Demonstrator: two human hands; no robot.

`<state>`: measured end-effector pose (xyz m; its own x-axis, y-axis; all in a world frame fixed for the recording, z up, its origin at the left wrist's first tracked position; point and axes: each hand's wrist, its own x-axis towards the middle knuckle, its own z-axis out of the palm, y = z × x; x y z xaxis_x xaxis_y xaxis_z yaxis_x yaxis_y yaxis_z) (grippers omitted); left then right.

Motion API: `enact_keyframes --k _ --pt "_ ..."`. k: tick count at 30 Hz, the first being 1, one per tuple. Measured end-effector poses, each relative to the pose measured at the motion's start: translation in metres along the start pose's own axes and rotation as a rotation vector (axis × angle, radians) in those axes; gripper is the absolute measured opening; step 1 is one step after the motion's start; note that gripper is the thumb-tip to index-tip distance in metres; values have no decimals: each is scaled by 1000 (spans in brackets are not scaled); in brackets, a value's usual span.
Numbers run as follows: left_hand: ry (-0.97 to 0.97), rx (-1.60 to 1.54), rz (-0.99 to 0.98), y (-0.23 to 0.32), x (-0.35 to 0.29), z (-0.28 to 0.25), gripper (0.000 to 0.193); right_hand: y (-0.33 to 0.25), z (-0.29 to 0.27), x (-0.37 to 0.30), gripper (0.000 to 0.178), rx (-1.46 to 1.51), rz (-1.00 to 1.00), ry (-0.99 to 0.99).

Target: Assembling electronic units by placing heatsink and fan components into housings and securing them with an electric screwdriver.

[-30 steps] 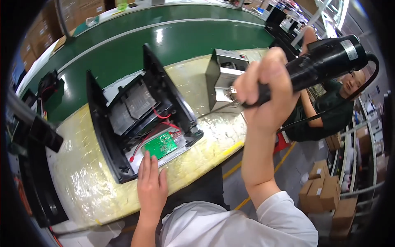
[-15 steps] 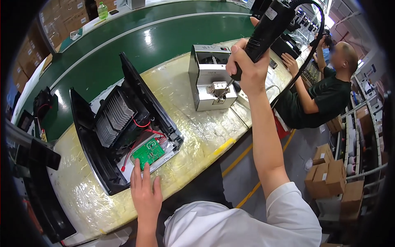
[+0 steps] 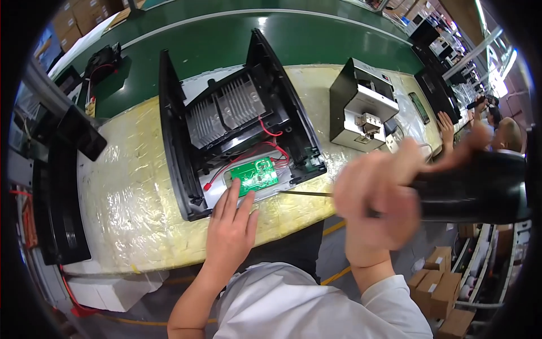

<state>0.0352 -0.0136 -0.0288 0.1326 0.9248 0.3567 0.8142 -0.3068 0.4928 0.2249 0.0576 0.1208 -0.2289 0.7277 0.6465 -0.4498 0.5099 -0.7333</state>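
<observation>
Green circuit board (image 3: 255, 176), one of it, lies in the near end of the open black housing (image 3: 237, 127) on the yellow, film-wrapped bench top (image 3: 130, 192), with red wires (image 3: 265, 141) looping over it. From where I sit I count one housing, standing open toward me between two tall black side walls, and inside it two ribbed grey heat sinks (image 3: 223, 113) side by side.

My left hand (image 3: 230, 231) lies flat at the housing's near edge, fingers spread and fingertips (image 3: 232, 189) just touching the board's near rim; it grips nothing. My right hand (image 3: 377, 209) is blurred but closed around the black body of one power screwdriver (image 3: 468, 189), whose thin bit (image 3: 305, 194) points left, its tip near the board's right corner.

One grey metal box unit (image 3: 361, 107) stands on the bench to the right of the housing, well apart from it. Behind the bench runs one green conveyor belt (image 3: 226, 39). At the far left of the belt sits one small black part with red leads (image 3: 104, 59).

Packages: a stack of brown cartons (image 3: 76, 20) at the upper left beyond the belt, and several small brown cartons (image 3: 440, 277) on the floor at the lower right. Another person's hand (image 3: 446, 124) rests on the bench at the far right.
</observation>
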Motion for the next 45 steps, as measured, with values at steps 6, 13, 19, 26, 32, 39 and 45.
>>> enact_keyframes --k 6,13,19,26,32,39,45 --pt "22 -66 37 -2 0 2 39 81 9 -16 19 -147 38 28" --pt "13 -77 36 -4 -1 -1 38 91 27 -9 67 -60 -54 163" --pt "4 -75 34 1 0 -1 37 90 13 -6 66 -143 34 -50" --pt "-15 -70 55 3 3 2 37 86 12 -4 66 -161 -25 -67" --pt "41 -67 74 2 13 9 38 63 -7 2 80 -67 41 103" --pt "-33 -150 112 24 18 -47 40 -29 -110 12 22 -26 -351 488" --pt "48 -61 268 43 107 -125 58 22 -173 -27 19 -139 -288 805"
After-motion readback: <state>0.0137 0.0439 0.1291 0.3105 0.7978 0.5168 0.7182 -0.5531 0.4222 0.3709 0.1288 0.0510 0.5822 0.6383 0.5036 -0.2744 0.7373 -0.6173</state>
